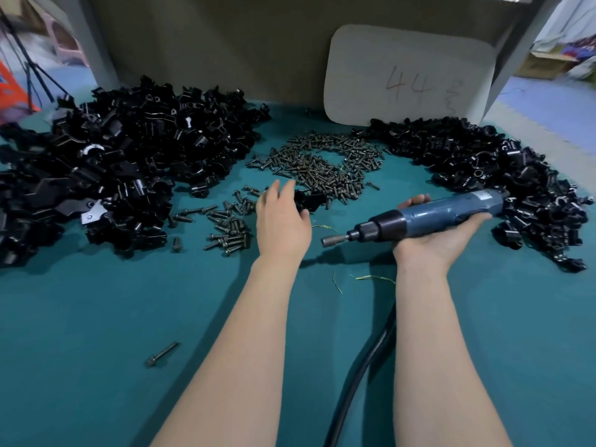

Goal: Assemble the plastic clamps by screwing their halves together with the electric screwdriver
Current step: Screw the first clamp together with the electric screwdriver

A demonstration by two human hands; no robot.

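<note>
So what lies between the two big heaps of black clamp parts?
Head view: the screw pile on green tabletop, between left heap and right heap.

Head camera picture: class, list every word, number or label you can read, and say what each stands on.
"44": handwritten in red on the white rounded board leaning behind the dark screw pile.
Dark scribble right of it: unreadable.
Label on the blue electric screwdriver in the right hand: too blurred.

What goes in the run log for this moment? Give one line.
right hand: holds electric screwdriver, level, bit pointing left | left hand: open, reaching toward black clamp part | screws: loose pile
</note>
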